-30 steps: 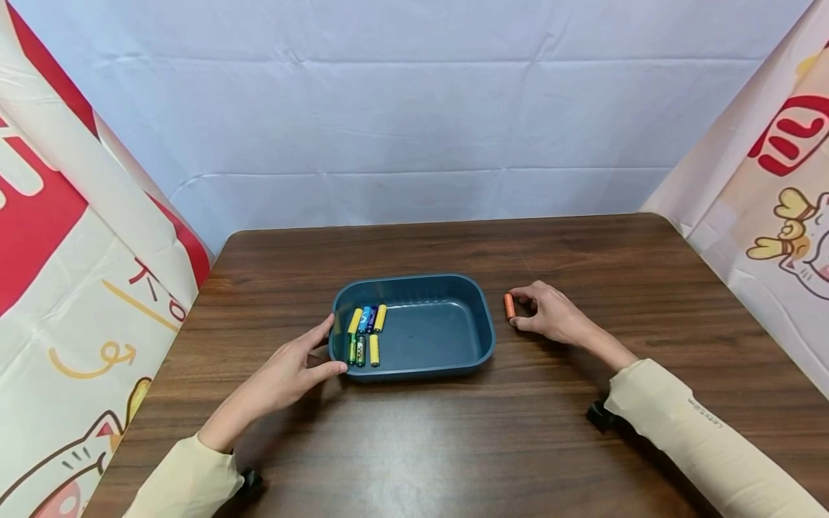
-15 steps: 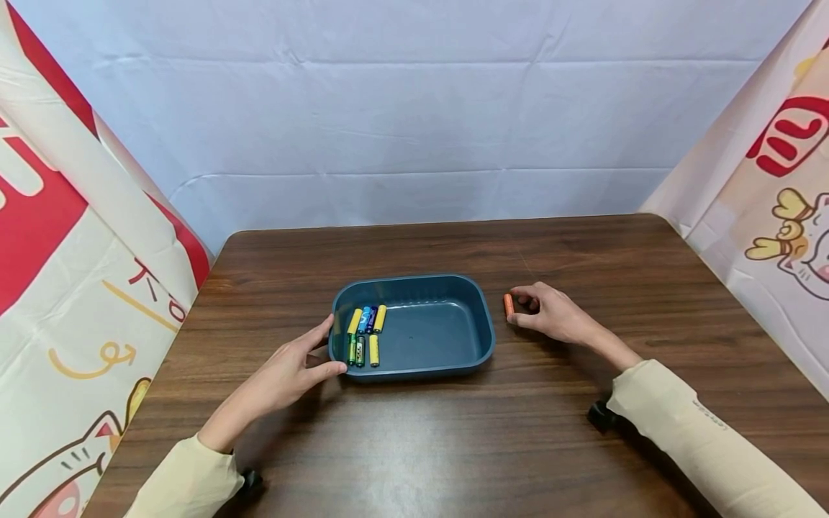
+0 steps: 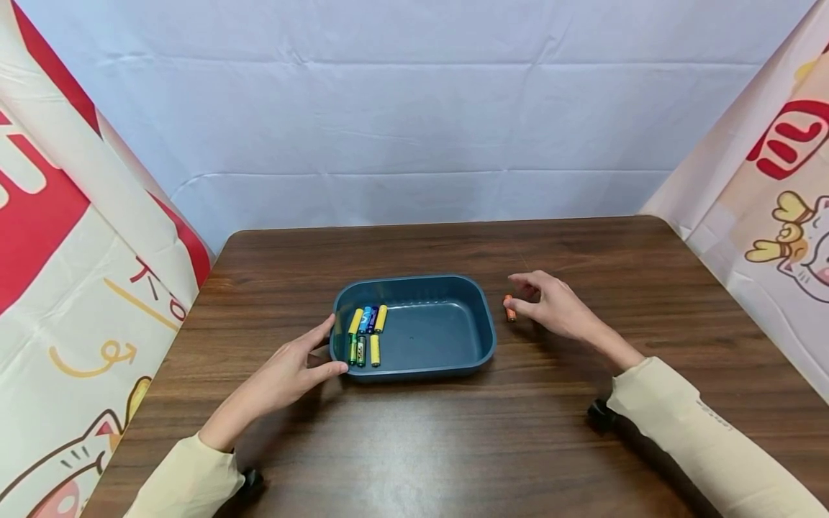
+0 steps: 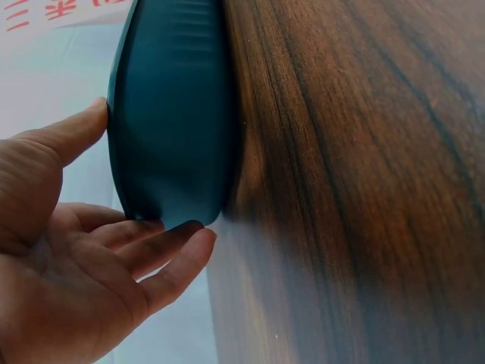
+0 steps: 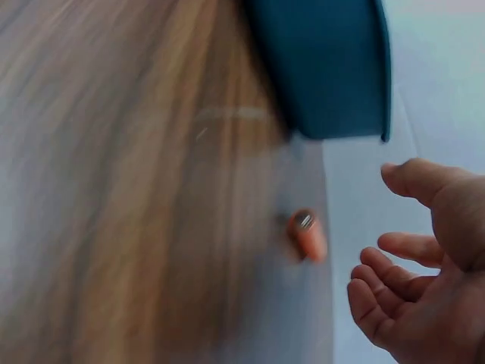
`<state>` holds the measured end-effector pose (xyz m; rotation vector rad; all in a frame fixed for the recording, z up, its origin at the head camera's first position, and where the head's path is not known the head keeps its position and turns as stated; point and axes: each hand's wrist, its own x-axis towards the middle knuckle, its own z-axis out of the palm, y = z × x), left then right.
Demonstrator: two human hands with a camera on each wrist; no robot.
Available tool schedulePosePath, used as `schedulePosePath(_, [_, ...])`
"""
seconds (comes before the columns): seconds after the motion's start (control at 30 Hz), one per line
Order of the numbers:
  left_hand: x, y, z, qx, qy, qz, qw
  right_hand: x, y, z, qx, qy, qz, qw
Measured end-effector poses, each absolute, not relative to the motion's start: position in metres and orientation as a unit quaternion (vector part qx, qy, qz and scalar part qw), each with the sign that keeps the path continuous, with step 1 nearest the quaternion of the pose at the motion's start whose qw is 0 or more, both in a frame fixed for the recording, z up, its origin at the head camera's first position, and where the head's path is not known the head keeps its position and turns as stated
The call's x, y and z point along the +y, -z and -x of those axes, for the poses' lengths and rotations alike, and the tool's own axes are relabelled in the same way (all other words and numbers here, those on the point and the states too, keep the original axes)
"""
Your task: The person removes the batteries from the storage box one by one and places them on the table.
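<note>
Seven batteries (image 3: 375, 350) lay inside a blue tray (image 3: 440, 334), four in the far row and three in the near, all toward its left end. One orange battery (image 3: 511, 315) lay outside, on the table (image 3: 414, 432) to the tray's right, the only one seen not yet in. The left hand (image 3: 285, 374) spread loosely, touching the tray's left end; the right hand (image 3: 553, 308), thumb and fingers parted, held nothing beside the orange battery.
</note>
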<state>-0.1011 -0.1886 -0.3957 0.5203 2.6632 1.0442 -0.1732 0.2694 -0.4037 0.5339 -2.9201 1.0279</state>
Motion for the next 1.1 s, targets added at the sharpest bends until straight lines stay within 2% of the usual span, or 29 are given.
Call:
schedulePosePath(0.2, [-0.188,0.395,0.101,0.909,-0.357,-0.181,0.115,0.242,0.385,0.172,-0.911,-0.354,-0.203,0.058])
schedulePosePath(0.5, [-0.189,0.396,0.101,0.911,-0.354,-0.184,0.109,0.191,0.369,0.172,-0.888,-0.370,-0.260,0.077])
schedulePosePath(0.77, [-0.187,0.398,0.100,0.909,-0.362,-0.175,0.109,0.140,0.373,0.172,-0.876,-0.391,-0.277,0.055])
schedulePosePath(1.1, [-0.187,0.401,0.099,0.906,-0.371,-0.173,0.103,0.099,0.391,0.177,-0.886,-0.390,-0.249,-0.012])
